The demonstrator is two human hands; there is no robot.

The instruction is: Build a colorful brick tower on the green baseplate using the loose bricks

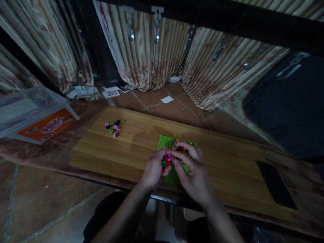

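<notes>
My left hand (155, 168) is curled around a handful of small toy building bricks (165, 162) in red, pink, green and blue. Close beside it, my right hand (193, 172) has its thumb and forefinger drawn together at the edge of these bricks; whether a brick is between the fingertips is too dim to make out. Beneath both hands lies a green studded baseplate (165, 140). Multicoloured bricks (179, 145) show on its upper right part, largely covered by my right hand.
Loose pink, green and black bricks (116, 126) lie at the board's far left. A clear plastic bin (48, 98) with an orange label stands beyond them. Toward the right end of the wooden board (227, 162) rests a dark flat phone-like slab (275, 184). Curtains hang behind.
</notes>
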